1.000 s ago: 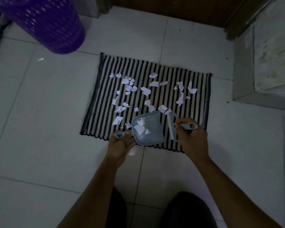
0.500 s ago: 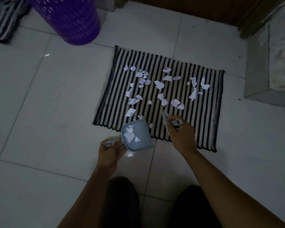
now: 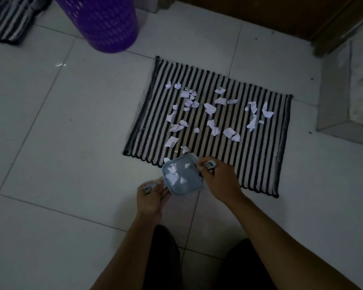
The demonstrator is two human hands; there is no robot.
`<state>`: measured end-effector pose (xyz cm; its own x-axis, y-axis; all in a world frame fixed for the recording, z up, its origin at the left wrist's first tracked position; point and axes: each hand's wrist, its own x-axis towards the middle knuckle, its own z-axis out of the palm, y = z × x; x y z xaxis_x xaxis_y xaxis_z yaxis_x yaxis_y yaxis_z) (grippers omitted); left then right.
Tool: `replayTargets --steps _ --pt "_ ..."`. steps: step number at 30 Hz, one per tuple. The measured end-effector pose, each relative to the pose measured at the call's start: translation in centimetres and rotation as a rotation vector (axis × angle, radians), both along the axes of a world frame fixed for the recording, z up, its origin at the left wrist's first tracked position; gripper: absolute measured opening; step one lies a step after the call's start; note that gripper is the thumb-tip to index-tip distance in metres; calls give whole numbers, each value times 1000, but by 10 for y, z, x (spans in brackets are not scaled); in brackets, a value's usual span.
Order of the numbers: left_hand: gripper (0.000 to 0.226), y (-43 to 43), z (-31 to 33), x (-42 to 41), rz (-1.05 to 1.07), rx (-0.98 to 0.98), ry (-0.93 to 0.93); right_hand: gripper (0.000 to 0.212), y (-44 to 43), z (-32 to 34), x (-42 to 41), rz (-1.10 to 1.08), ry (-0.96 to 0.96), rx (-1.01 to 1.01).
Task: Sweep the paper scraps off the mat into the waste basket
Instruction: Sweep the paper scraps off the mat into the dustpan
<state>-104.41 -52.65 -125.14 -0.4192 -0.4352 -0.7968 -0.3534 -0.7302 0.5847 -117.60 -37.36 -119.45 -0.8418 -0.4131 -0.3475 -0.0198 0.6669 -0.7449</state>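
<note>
Dim shot, head view looking down at white glossy floor tiles [image 3: 50, 143]. Black-and-white striped woven mat [image 3: 260, 164] lies flat, w/ many torn white paper scraps [image 3: 210, 108] scattered over its middle & far half; a few sit near the front-left edge. Left hand [image 3: 150, 198] is closed around the short handle of a small grey-blue plastic dustpan [image 3: 182, 178], fingers wrapped on the handle, pan held just off the mat's front edge, over the tile & the mat fringe. Pan interior faces up toward the camera and holds several white scraps. Right hand [image 3: 219, 181] is curled around a small grey-blue hand brush [image 3: 209, 165]; only the handle end & a bit of dark bristle show, the rest hidden by the fingers. Brush sits right beside the pan's right rim; can't tell if it touches. Right hand overlaps the mat's front edge. Purple perforated plastic waste basket [image 3: 101, 19] stands on the tile at top left, well apart from mat & hands; its top is cut off by the frame. Second striped cloth [image 3: 8, 17] in the far-left corner. Brown wooden door base [image 3: 260, 13] across the top, pale stone step [image 3: 348, 91] at right. Dark-clothed knees [image 3: 166, 258] at bottom.
</note>
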Motion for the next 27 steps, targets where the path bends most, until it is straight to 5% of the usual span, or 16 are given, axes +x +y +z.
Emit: replayTargets --steps 4,9,15,23,27 --pt "12 -1 -2 -1 2 6 34 15 0 1 -1 -84 49 3" --pt "15 -3 -4 0 -21 25 66 15 -19 7 26 156 8 -2" --pt "20 -31 0 20 -53 56 119 13 -21 26 0 -100 116 -123" --pt "31 -101 1 53 -61 -24 49 12 -45 7 26 -139 38 -79" --pt "11 -120 -1 46 -48 -62 17 11 -63 -5 42 -144 5 -59"
